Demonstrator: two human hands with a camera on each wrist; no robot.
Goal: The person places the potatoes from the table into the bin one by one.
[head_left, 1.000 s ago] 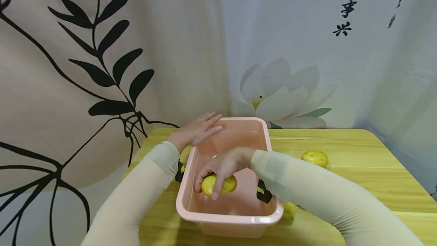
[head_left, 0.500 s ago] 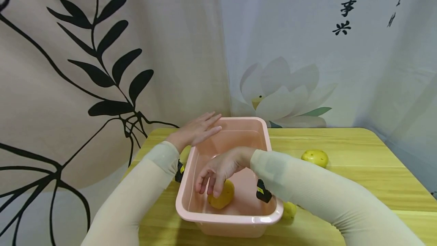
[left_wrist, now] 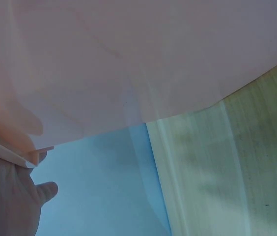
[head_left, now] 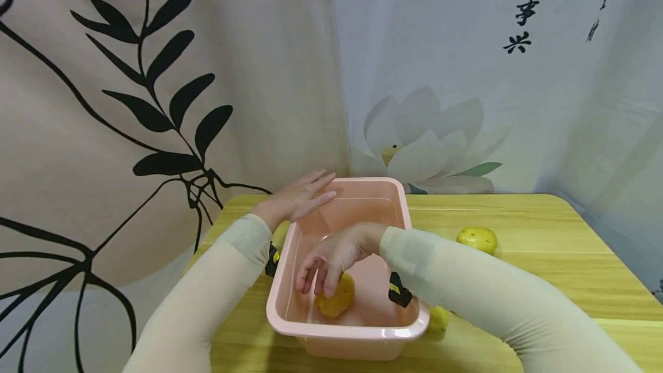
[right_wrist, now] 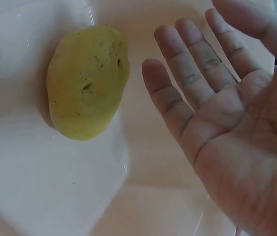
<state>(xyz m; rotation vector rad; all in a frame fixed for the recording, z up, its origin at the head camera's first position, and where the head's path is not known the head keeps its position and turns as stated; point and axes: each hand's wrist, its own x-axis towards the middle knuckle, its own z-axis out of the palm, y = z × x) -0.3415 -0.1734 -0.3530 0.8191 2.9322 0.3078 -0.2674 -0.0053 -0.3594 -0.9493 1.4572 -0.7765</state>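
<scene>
A yellow potato [right_wrist: 87, 83] lies on the floor of a pink plastic basin [head_left: 348, 332], near its front end. My right hand [head_left: 336, 258] hovers inside the basin over that potato, fingers extended and loosely spread. The right wrist view shows a gap between this hand and the potato, with nothing in the palm. My left hand [head_left: 297, 199] rests on the basin's far left corner, fingers straight along the rim. In the left wrist view part of the left hand [left_wrist: 11, 196] shows against the basin's edge, and the outer wall of the basin [left_wrist: 128, 64] fills the upper part.
Another potato [head_left: 477, 240] lies on the wooden table [head_left: 559, 269] to the right. One more potato [head_left: 438, 319] sits beside the basin's right wall, partly hidden by my sleeve. Behind the table hangs a printed curtain [head_left: 279, 73].
My right hand has let go of the potato, which now lies turned on the basin floor below its fingers. The left hand and basin have stayed in place.
</scene>
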